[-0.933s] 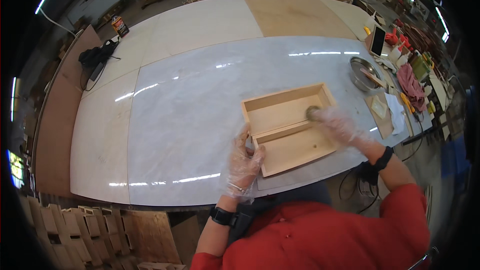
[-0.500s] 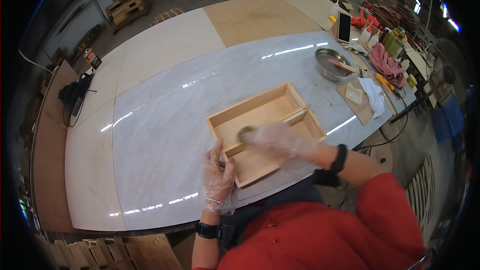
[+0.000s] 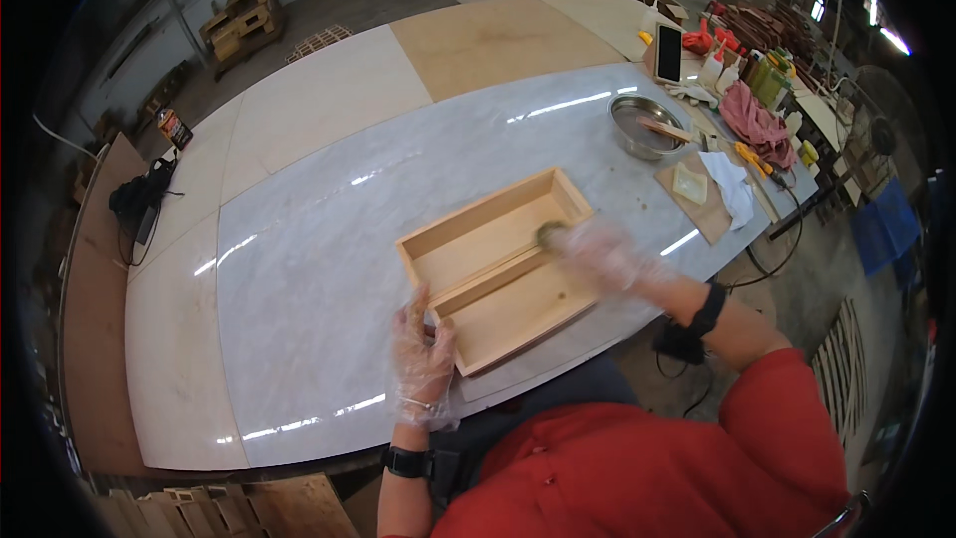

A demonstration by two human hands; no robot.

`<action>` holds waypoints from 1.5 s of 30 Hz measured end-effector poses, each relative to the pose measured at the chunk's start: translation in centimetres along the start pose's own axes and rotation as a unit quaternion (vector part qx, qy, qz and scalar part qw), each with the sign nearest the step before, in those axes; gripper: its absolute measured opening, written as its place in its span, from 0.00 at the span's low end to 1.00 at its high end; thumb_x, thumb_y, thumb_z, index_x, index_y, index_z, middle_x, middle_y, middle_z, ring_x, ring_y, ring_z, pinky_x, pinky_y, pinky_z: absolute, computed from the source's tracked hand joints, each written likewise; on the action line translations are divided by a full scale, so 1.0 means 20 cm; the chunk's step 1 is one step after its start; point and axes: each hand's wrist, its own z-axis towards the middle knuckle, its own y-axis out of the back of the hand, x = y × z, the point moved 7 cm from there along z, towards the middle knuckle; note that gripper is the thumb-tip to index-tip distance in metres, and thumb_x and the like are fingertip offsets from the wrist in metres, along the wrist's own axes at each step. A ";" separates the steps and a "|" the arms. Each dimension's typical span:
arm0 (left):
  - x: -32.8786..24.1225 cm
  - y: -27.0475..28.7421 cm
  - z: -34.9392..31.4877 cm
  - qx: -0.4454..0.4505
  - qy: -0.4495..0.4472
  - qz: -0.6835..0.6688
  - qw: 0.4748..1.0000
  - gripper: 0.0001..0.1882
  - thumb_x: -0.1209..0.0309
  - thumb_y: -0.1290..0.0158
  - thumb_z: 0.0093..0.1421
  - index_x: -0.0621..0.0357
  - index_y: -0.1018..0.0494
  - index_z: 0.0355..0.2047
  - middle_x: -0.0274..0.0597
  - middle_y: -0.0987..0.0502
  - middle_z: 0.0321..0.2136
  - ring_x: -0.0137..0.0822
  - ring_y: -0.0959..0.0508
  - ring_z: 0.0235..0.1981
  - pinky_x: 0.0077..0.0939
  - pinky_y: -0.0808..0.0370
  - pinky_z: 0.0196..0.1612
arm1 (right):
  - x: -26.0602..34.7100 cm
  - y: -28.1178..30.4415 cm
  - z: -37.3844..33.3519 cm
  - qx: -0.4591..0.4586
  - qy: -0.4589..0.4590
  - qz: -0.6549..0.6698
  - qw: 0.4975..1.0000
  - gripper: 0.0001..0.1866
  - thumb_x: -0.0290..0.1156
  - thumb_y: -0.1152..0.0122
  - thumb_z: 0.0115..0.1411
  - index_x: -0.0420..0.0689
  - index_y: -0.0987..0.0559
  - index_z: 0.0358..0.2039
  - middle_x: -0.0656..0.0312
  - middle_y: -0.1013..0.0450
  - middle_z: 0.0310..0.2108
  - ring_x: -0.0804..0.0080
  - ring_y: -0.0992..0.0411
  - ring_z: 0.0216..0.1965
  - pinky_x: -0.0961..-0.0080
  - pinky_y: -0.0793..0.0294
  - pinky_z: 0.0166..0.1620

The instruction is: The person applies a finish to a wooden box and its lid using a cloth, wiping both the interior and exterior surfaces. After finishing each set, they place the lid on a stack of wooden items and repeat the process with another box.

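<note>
Since the earlier frame our right hand [image 3: 604, 254] has slid from the near left part of the wooden tray [image 3: 498, 264] to its right end, over the middle divider, and our view has swung a little, so the tray now sits nearer the centre. That hand, in a thin clear glove and blurred, is closed on a small greenish pad [image 3: 549, 233] pressed against the wood. Our left hand [image 3: 422, 354], also gloved, rests with fingers spread on the tray's near left corner, steadying it without gripping. The two hands are well apart, one at each end. The tray lies flat on the white marble-patterned tabletop [image 3: 299, 269], close to its near edge. Further right we see a metal bowl [image 3: 644, 126] with a stick across it, a phone [image 3: 668, 52] propped upright, a white cloth [image 3: 734, 186] on a small board, and a pink rag [image 3: 757, 117].
</note>
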 end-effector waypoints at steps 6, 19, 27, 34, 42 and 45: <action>0.06 0.00 -0.02 0.009 0.022 0.037 0.999 0.33 0.69 0.45 0.58 0.56 0.40 0.64 0.49 0.31 0.46 0.32 0.28 0.31 0.27 0.27 0.35 | -0.30 0.13 -0.08 0.112 -0.086 -0.229 0.963 0.14 0.38 0.51 0.62 0.41 0.23 0.36 0.49 0.24 0.29 0.51 0.24 0.28 0.59 0.25 0.30; 0.06 -0.06 -0.16 0.080 0.015 0.081 0.993 0.47 0.58 0.29 0.42 0.61 0.37 0.60 0.53 0.27 0.50 0.52 0.29 0.52 0.42 0.33 0.56 | 0.86 0.04 0.35 0.116 0.170 0.092 0.974 0.11 0.28 0.46 0.53 0.45 0.24 0.38 0.49 0.24 0.28 0.46 0.24 0.31 0.58 0.25 0.36; 0.06 -0.01 -0.19 0.039 -0.036 0.069 0.996 0.50 0.51 0.32 0.44 0.61 0.41 0.62 0.57 0.26 0.47 0.54 0.27 0.49 0.43 0.29 0.52 | 0.80 0.05 0.34 0.110 0.133 0.224 0.959 0.13 0.36 0.45 0.62 0.44 0.23 0.43 0.49 0.24 0.40 0.51 0.24 0.38 0.63 0.25 0.39; 0.18 -0.06 -0.22 0.008 0.020 -0.131 0.991 0.50 0.58 0.32 0.43 0.54 0.42 0.65 0.60 0.37 0.59 0.56 0.32 0.58 0.42 0.30 0.54 | 1.01 0.10 0.12 0.026 0.224 0.148 0.963 0.13 0.25 0.40 0.47 0.37 0.27 0.35 0.50 0.27 0.24 0.51 0.25 0.29 0.61 0.26 0.31; -0.03 -0.02 -0.15 0.009 -0.179 0.130 0.975 0.48 0.56 0.29 0.40 0.45 0.38 0.62 0.64 0.39 0.59 0.60 0.29 0.53 0.46 0.27 0.52 | 0.76 0.17 -0.13 0.083 0.112 0.124 0.982 0.08 0.20 0.45 0.51 0.39 0.29 0.33 0.53 0.29 0.22 0.52 0.27 0.26 0.61 0.28 0.29; -0.03 -0.04 -0.16 0.014 -0.223 0.184 0.957 0.48 0.55 0.28 0.40 0.45 0.37 0.61 0.66 0.38 0.58 0.59 0.28 0.50 0.45 0.25 0.49 | 0.40 0.22 -0.38 -0.148 0.081 -0.018 0.986 0.08 0.22 0.46 0.56 0.36 0.28 0.37 0.53 0.30 0.20 0.55 0.30 0.21 0.61 0.29 0.26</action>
